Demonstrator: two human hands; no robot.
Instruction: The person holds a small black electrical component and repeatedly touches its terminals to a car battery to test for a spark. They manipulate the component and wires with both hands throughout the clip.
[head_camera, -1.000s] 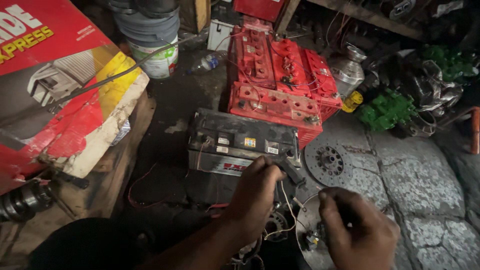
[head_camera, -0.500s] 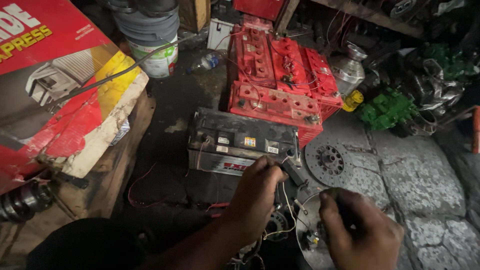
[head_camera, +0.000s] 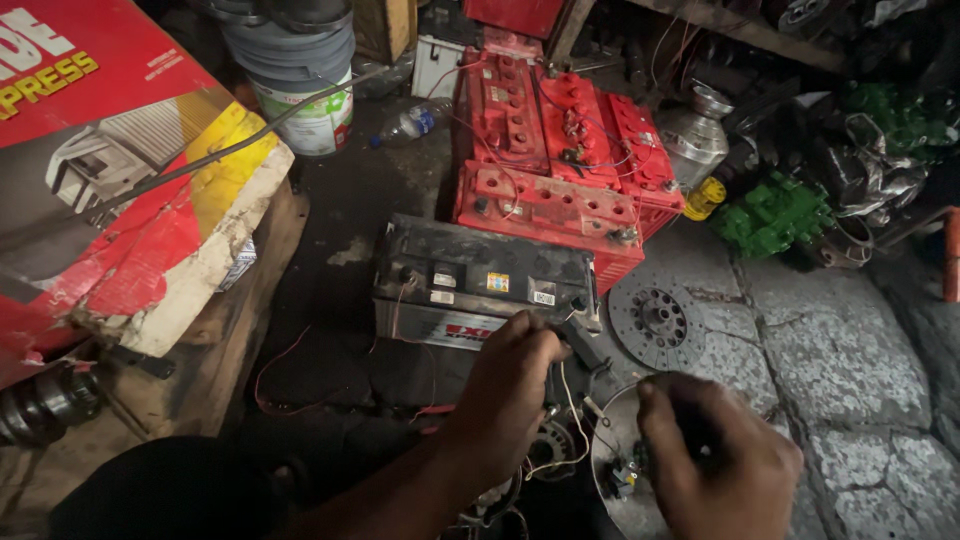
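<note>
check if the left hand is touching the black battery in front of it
Cannot tell. In the head view the left hand lies over the near right corner of the black battery while gripping a dark tool, but its fingers hide whether skin meets the case.

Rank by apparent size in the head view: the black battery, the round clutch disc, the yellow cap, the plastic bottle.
1. black battery
2. round clutch disc
3. plastic bottle
4. yellow cap
The last two look nearly alike; both lie far off, so their order is unsure.
</note>
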